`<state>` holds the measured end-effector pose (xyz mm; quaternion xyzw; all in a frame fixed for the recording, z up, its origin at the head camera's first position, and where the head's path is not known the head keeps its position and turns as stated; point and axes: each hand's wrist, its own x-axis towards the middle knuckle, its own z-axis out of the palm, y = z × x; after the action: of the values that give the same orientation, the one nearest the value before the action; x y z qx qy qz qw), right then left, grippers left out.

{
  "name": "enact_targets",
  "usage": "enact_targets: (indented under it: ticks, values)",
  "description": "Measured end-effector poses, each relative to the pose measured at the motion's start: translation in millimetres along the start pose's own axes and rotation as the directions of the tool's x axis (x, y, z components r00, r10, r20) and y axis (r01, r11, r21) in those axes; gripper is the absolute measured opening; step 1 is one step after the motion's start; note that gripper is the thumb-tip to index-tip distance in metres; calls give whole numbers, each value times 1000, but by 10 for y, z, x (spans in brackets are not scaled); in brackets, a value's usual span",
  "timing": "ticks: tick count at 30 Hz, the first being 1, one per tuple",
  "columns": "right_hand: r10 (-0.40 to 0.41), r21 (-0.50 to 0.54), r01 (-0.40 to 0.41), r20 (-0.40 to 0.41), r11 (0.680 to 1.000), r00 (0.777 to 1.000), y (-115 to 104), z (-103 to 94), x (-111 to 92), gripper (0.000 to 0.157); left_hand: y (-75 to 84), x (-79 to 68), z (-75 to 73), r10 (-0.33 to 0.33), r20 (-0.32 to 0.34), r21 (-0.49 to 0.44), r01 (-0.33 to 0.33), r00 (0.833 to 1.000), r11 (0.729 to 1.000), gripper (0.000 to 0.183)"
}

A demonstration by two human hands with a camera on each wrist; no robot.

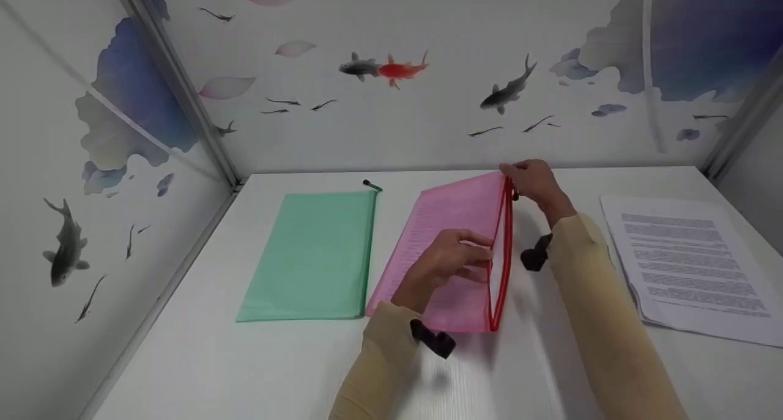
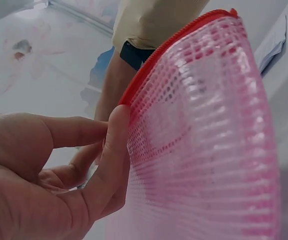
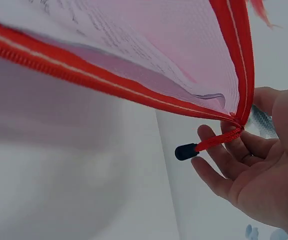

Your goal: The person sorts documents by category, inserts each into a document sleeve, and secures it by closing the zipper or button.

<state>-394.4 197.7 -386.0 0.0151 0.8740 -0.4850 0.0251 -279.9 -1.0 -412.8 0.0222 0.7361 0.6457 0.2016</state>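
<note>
Beige sleeves (image 1: 618, 322) cross the lower edge. Pink pouch (image 1: 459, 209), centre of frame: left hand (image 1: 449, 258) pinches its red zip edge (image 2: 150, 65), right hand (image 1: 538, 180) grips its top-right corner. Paper stack (image 1: 691, 267), right: printed text, too small to read.

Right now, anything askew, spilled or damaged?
Nothing stands out. The pink pouch is tilted and its zip gapes, but the left hand and right hand hold it so. The green pouch and papers lie flat; no spill or damage visible.

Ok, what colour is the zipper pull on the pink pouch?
Red cord with a black tip; the right wrist view shows it best.
</note>
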Motion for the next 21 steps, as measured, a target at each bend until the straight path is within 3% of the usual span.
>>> enact_targets:
  ticks: [8, 16, 21]
  values:
    - [62, 94, -63, 17, 994, 998, -30, -43, -19, 56, 3, -21, 73, -51, -24, 100, 54, 998, 994, 15]
    - [111, 169, -113, 22, 979, 994, -52, -124, -46, 58, -35, 9, 65, -83, 26, 158, 77, 996, 984, 10]
    - [156, 221, -157, 25, 962, 987, -71, -131, -57, 57, -44, 12, 95, -110, -19, 206, 111, 994, 972, 13]
